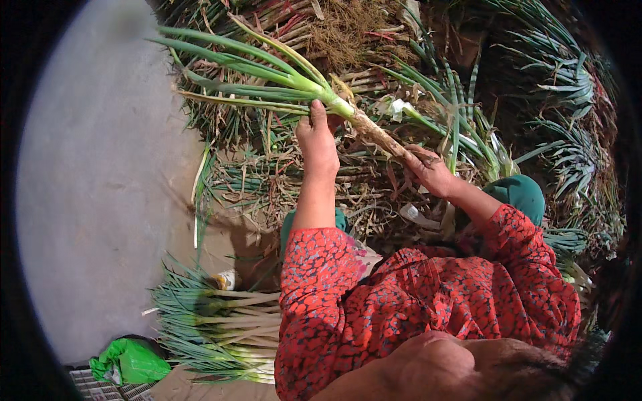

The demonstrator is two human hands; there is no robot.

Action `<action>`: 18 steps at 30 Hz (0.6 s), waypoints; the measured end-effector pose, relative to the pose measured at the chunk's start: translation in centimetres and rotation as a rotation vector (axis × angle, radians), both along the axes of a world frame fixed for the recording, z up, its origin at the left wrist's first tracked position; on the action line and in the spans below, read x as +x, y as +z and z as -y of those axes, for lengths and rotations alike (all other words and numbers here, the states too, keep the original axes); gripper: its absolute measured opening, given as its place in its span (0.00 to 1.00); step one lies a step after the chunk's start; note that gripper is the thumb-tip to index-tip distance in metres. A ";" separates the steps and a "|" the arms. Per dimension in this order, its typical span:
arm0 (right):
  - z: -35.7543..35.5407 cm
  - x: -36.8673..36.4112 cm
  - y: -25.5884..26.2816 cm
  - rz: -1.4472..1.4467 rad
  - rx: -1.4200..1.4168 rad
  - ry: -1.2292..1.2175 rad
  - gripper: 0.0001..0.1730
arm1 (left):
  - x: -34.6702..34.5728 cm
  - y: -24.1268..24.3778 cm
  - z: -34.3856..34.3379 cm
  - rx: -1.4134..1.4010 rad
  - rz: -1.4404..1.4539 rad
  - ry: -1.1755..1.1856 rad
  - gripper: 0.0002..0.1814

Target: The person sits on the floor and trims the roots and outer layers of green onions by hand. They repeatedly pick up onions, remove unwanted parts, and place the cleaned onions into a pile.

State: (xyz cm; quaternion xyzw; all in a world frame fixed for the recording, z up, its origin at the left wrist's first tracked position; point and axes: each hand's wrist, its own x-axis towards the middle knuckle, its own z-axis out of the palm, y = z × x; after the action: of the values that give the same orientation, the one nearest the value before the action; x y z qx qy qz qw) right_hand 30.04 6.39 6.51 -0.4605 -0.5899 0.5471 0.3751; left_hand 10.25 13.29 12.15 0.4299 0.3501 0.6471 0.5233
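Stretched between my two hands is one large green onion point(376, 131), its leaves fanning to the upper left. My left hand point(319, 138) grips it just below the leaf fork, thumb on top. Around the root end, at the lower right, my right hand point(431, 170) is closed; the roots are mostly hidden by the fingers. Brown, dry skin covers the stem, and a yellowed leaf point(281, 46) runs along the top of the green ones. Beneath the hands lies a litter of dry peelings and leaves point(371, 185).
Bundled onions with roots point(346, 35) are piled beyond my hands. More leafy onions point(567, 75) line the right side. Pale-stemmed onions point(220, 326) lie in a row at lower left, near a green plastic bag point(130, 361). A grey concrete surface point(105, 200) runs along the left.
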 end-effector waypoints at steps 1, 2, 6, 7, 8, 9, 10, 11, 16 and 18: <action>0.2 0.0 -0.1 -0.041 -0.056 -0.006 0.19 | 0.1 0.0 0.2 -0.004 0.023 -0.018 0.20; 0.5 -0.1 0.1 0.037 0.096 -0.029 0.18 | 0.2 0.2 0.4 -0.009 0.045 -0.036 0.19; 0.8 0.0 0.8 0.159 0.140 -0.028 0.17 | 0.4 1.5 1.0 -0.085 0.165 -0.147 0.18; 1.1 0.0 0.7 0.180 0.166 -0.034 0.17 | 0.2 1.2 0.9 -0.125 0.199 -0.178 0.19; 1.3 0.0 0.8 0.201 0.191 -0.041 0.17 | -0.2 0.3 0.7 -0.099 0.180 -0.216 0.19; 1.4 0.0 0.9 0.221 0.191 -0.047 0.17 | -0.3 -0.2 0.5 -0.137 0.222 -0.259 0.19; 1.5 0.1 1.0 0.242 0.190 -0.054 0.17 | -0.4 -0.5 0.4 -0.176 0.263 -0.303 0.19; 1.7 0.1 1.1 0.262 0.190 -0.060 0.17 | -0.3 -0.6 0.4 -0.214 0.305 -0.346 0.19; 1.9 -0.2 1.1 -0.007 0.025 -0.047 0.17 | 2.4 -0.5 2.2 -0.272 0.150 -0.550 0.21; 1.6 0.1 2.0 -0.028 -0.153 -0.024 0.17 | 3.5 -3.5 3.6 -0.132 -0.286 -0.614 0.18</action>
State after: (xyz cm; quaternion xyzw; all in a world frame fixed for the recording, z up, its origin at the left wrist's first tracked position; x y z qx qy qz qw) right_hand 30.12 4.75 8.50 -0.4872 -0.5353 0.5925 0.3536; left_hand 13.71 9.73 8.61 0.5668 0.3154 0.3686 0.6659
